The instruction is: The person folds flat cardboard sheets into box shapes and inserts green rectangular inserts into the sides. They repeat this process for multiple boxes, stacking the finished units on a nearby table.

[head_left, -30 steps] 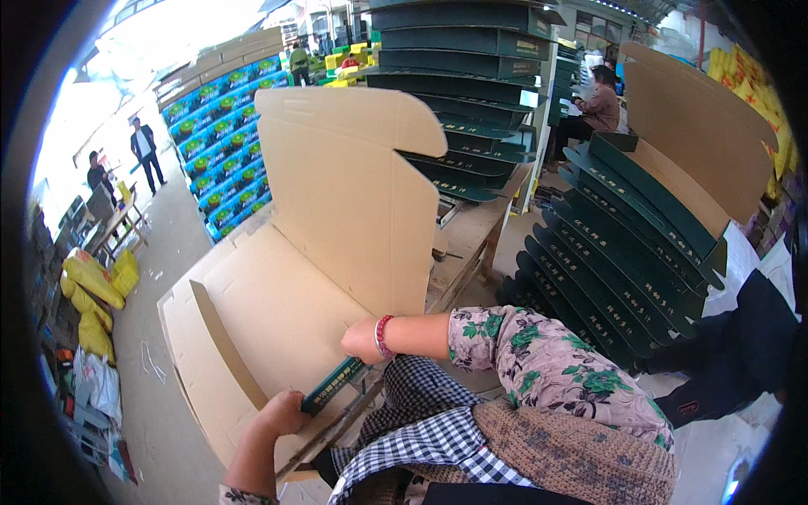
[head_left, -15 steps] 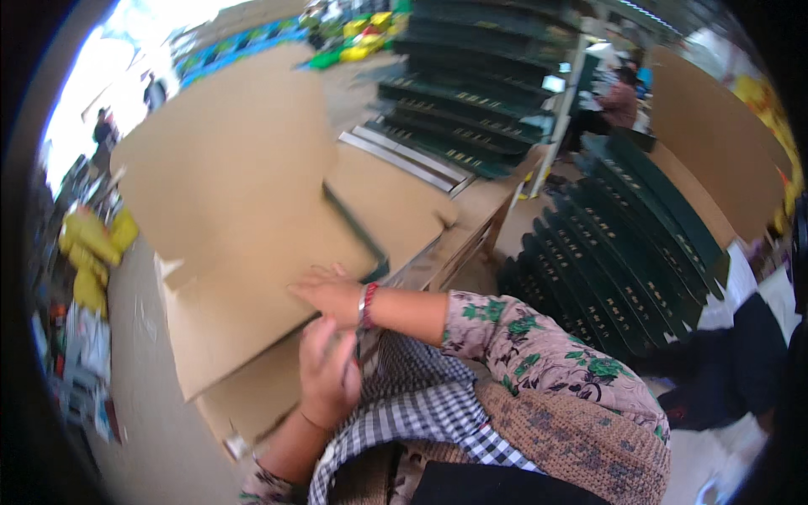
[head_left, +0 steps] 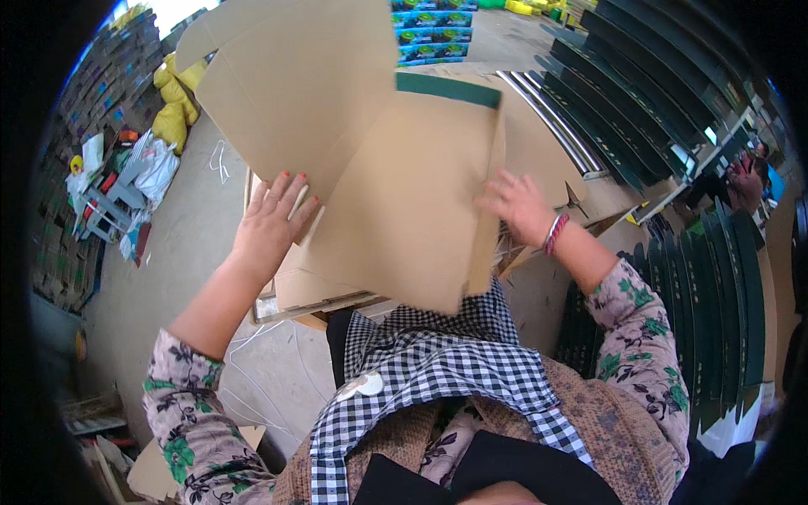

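Observation:
A partly folded brown cardboard box point(head_left: 404, 185) lies in front of me on a table, its plain inside facing up. Its tall lid panel point(head_left: 290, 80) stands up on the left, and a dark green edge point(head_left: 446, 89) runs along its far wall. My left hand point(head_left: 273, 215) rests on a small flap at the box's left side, fingers spread. Against the raised right wall point(head_left: 490, 210) lies my right hand point(head_left: 518, 206), fingers stretched out and slightly blurred. Neither hand is wrapped round anything.
Green-edged cardboard sheets point(head_left: 623, 93) are stacked at the far right, with another dark green stack point(head_left: 699, 295) on the near right. Yellow sacks point(head_left: 172, 105) and white bags point(head_left: 158, 168) lie on the floor at left. Loose string point(head_left: 278, 362) trails below the table.
My hands have moved apart, from close together at the near edge to opposite sides of the box. The cardboard has turned, and its right wall now stands up. My view has shifted.

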Available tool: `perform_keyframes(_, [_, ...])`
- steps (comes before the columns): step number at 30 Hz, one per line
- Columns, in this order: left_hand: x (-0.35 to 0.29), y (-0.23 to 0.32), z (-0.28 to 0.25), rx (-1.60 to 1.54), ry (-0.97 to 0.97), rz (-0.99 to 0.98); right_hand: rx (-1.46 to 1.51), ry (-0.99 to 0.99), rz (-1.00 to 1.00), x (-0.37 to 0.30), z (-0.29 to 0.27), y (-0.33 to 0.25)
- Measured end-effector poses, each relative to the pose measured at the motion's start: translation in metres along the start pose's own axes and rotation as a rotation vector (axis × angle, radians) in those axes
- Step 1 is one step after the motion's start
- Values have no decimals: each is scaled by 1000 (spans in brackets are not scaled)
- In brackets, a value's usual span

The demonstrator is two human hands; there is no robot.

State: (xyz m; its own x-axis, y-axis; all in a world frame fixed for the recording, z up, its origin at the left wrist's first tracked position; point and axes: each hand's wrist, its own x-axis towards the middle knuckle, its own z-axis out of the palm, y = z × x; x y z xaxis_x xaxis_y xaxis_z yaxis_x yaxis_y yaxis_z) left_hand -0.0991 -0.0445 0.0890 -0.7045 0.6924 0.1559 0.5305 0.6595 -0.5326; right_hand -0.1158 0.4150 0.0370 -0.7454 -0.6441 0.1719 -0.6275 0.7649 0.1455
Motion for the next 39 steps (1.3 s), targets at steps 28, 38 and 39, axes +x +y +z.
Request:
perform_keyframes(28, [73,135,0,-425,-169,-31,167,-180,362,18,20,-24])
perform_keyframes(38, [79,98,-17,-803,-314,178,287,-247,389,-2,-1,-40])
perform_keyframes(39, [84,89,-18,-932,-310,147,350,-219,368,-7,-3,-35])
